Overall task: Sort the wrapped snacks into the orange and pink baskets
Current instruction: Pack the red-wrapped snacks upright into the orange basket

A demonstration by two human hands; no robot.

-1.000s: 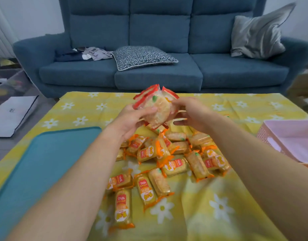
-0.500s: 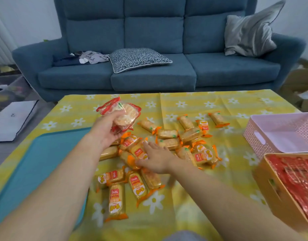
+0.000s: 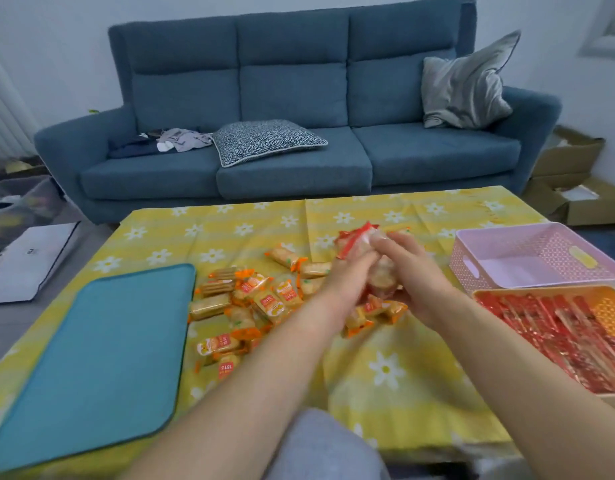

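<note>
Both of my hands meet above the right side of the snack pile. Together my left hand [image 3: 347, 280] and my right hand [image 3: 411, 271] grip a small bunch of red-wrapped snacks [image 3: 356, 242]. Several orange-wrapped snacks [image 3: 261, 299] lie scattered on the yellow flowered tablecloth [image 3: 385, 375]. The pink basket [image 3: 528, 237] stands at the right and looks empty. In front of it, the orange basket [image 3: 611, 306] holds several red-wrapped snacks [image 3: 541, 327].
A teal mat [image 3: 91, 358] covers the table's left part. A blue sofa [image 3: 288, 98] with cushions stands behind the table. Cardboard boxes [image 3: 573, 188] sit on the floor at the right, a white bag [image 3: 25, 261] at the left.
My left hand carried the red-wrapped snacks from the pile's left side to its right side. My right hand rose from the pile and joined it on the bunch.
</note>
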